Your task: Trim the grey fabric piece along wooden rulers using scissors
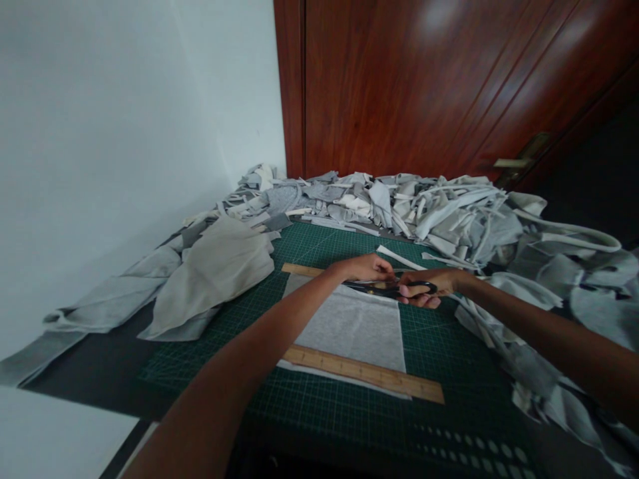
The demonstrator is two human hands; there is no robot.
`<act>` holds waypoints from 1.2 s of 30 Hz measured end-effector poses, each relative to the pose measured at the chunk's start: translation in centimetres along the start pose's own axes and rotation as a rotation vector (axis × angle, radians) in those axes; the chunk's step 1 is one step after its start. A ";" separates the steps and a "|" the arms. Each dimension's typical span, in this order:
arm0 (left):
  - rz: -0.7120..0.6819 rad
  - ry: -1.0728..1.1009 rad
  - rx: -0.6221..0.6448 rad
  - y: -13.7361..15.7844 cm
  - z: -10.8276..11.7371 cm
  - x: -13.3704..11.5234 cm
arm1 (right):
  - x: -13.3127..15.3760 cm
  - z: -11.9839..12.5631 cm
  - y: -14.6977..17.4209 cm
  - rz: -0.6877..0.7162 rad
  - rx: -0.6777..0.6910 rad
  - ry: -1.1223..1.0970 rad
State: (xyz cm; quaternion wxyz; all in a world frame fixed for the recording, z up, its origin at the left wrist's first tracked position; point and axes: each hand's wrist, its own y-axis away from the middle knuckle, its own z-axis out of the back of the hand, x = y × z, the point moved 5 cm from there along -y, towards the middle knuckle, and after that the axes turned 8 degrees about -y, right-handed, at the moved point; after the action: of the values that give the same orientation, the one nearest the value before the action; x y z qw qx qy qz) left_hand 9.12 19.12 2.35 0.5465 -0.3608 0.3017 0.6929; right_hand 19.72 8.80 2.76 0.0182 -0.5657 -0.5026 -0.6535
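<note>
A piece of light grey fabric lies flat on the green cutting mat. My right hand grips black-handled scissors, whose blades point left along the fabric's far edge. Just beyond the blades, my left hand is closed, its fingertips pinching at that far edge; the exact grip is partly hidden. One wooden ruler rests across the near part of the fabric. Another wooden ruler shows at the far left corner, the rest of it covered by my left arm and hand.
Heaped fabric scraps line the back of the table, and more scraps spread down the right side. Larger grey cloth pieces lie at the left by the white wall. A narrow cut strip is beyond my hands. Behind stands a wooden door.
</note>
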 end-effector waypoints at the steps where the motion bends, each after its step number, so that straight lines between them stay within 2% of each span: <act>1: 0.011 -0.017 -0.008 -0.1 -0.1 0.1 | -0.1 0.0 -0.1 0.004 -0.003 0.000; 11: 0.119 -0.187 -0.118 -0.3 -1.2 0.2 | -0.5 -0.2 0.0 -0.007 -0.049 0.002; 19: 0.176 -0.284 -0.176 -0.4 -1.7 -0.4 | -0.8 -0.6 -0.2 0.010 -0.020 0.004; 36: 0.180 -0.294 -0.221 0.4 -1.5 -1.0 | -0.9 -1.0 -0.4 0.032 -0.038 0.001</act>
State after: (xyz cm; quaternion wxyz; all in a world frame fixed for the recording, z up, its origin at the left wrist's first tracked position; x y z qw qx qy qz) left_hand 9.12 17.22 2.37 0.4777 -0.2852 0.1718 0.8130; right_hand 19.08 7.87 1.99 0.0179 -0.5736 -0.4809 -0.6628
